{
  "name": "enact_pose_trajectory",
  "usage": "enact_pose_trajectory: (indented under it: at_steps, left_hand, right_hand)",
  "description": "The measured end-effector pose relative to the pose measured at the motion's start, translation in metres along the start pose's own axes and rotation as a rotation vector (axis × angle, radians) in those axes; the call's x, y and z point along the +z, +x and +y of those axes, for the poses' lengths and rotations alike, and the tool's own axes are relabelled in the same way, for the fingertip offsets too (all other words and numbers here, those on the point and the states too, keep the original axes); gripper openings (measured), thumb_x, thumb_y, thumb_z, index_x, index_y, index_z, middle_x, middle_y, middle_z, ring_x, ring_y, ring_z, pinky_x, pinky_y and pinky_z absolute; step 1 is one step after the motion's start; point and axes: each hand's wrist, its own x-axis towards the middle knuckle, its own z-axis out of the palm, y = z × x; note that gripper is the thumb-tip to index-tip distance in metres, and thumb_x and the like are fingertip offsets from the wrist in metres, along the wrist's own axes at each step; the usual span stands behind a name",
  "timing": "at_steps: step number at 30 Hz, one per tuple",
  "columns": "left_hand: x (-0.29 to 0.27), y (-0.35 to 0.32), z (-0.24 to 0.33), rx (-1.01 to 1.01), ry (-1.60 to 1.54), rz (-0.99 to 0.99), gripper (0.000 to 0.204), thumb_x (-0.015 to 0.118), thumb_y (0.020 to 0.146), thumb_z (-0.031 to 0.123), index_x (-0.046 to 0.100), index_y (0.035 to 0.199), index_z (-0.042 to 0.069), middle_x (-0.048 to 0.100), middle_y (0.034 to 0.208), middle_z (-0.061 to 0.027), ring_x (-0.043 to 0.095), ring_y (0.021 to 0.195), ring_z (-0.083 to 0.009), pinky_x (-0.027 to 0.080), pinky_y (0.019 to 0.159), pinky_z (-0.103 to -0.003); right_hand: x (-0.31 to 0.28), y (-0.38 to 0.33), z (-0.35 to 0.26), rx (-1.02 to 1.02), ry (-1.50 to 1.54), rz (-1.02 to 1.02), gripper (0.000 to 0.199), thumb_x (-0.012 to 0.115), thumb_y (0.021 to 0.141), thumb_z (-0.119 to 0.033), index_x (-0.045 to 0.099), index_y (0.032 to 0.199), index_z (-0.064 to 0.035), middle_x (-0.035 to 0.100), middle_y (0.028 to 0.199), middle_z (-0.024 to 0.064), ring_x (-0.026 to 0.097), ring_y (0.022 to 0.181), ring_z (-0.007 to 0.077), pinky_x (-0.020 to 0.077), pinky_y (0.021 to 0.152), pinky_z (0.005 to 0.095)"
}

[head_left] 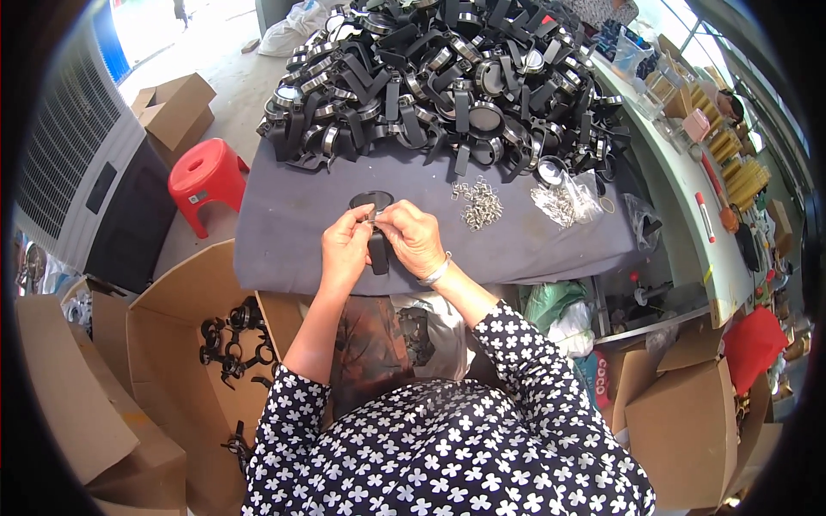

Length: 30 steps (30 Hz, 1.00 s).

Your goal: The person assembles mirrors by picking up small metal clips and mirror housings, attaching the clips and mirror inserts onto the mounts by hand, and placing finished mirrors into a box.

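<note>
Seen from the head camera, looking down: a person's two bare hands meet over a table spread with a dark grey cloth [288,228]. The left hand [342,248] and the right hand [416,238] both grasp one black handle piece [379,256], thumbs and forefingers pinched together where its round end joins the handle. The round end points away from the body, the handle toward it. A small pale bit shows between the fingertips, too small to make out. A silver bracelet [436,269] circles the right wrist, and both sleeves are black with white flowers.

Just right of the grip is a heap of small metal clips [480,209]; farther right, a second heap of silvery pieces [553,206] touches a clear plastic bag [584,199]. Beyond the grip, a large pile of black handles with metal rings [447,86] covers the far side of the table. Left of the grip, off the table, stands a red stool [206,176]. Below and left, an open cardboard box [176,370] holds loose black parts [232,346]. Well to the right, a red-and-white marker [705,217] lies on a pale bench [727,279].
</note>
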Motion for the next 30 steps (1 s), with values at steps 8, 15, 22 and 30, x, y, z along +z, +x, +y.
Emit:
enact_pose_trajectory:
  at_steps: [8, 15, 22, 30]
  left_hand:
    - [-0.007, 0.0, -0.001, -0.001, -0.052, -0.111, 0.028, 0.05, 0.082, 0.003, 0.056, 0.109, 0.002, 0.053, 0.069, -0.0001, 0.046, 0.049, -0.0031, 0.041, 0.04, -0.017]
    - [-0.007, 0.001, 0.0, 0.028, -0.009, -0.097, 0.031, 0.053, 0.081, 0.004, 0.054, 0.112, 0.001, 0.054, 0.074, 0.0004, 0.046, 0.055, -0.002, 0.04, 0.042, -0.015]
    - [-0.002, 0.001, 0.005, 0.024, -0.003, -0.059, 0.027, 0.051, 0.082, 0.002, 0.054, 0.109, -0.002, 0.056, 0.076, -0.0009, 0.045, 0.053, -0.0018, 0.039, 0.041, -0.015]
    - [0.001, -0.001, 0.005, 0.035, 0.047, -0.036, 0.025, 0.045, 0.082, -0.001, 0.055, 0.104, -0.001, 0.057, 0.076, -0.0032, 0.044, 0.048, -0.0018, 0.037, 0.039, -0.015]
  right_hand:
    - [0.0, 0.002, -0.004, -0.01, -0.032, 0.043, 0.014, 0.063, 0.069, 0.005, 0.059, 0.08, -0.0024, 0.055, 0.075, 0.0096, 0.058, 0.062, 0.0234, 0.0459, 0.053, 0.0284]
    - [0.002, 0.006, -0.002, 0.111, 0.052, -0.028, 0.008, 0.061, 0.07, 0.002, 0.057, 0.075, -0.0022, 0.055, 0.072, 0.0109, 0.057, 0.065, 0.0254, 0.0456, 0.056, 0.031]
    - [0.0, 0.009, -0.004, 0.297, 0.191, -0.052, 0.006, 0.061, 0.07, 0.001, 0.055, 0.073, -0.0001, 0.057, 0.072, 0.0105, 0.058, 0.066, 0.0246, 0.0455, 0.058, 0.0308]
    - [-0.012, -0.002, -0.014, 0.285, 0.047, -0.039, 0.01, 0.062, 0.07, -0.003, 0.056, 0.078, -0.0011, 0.057, 0.073, 0.0112, 0.058, 0.065, 0.0258, 0.0458, 0.058, 0.0324]
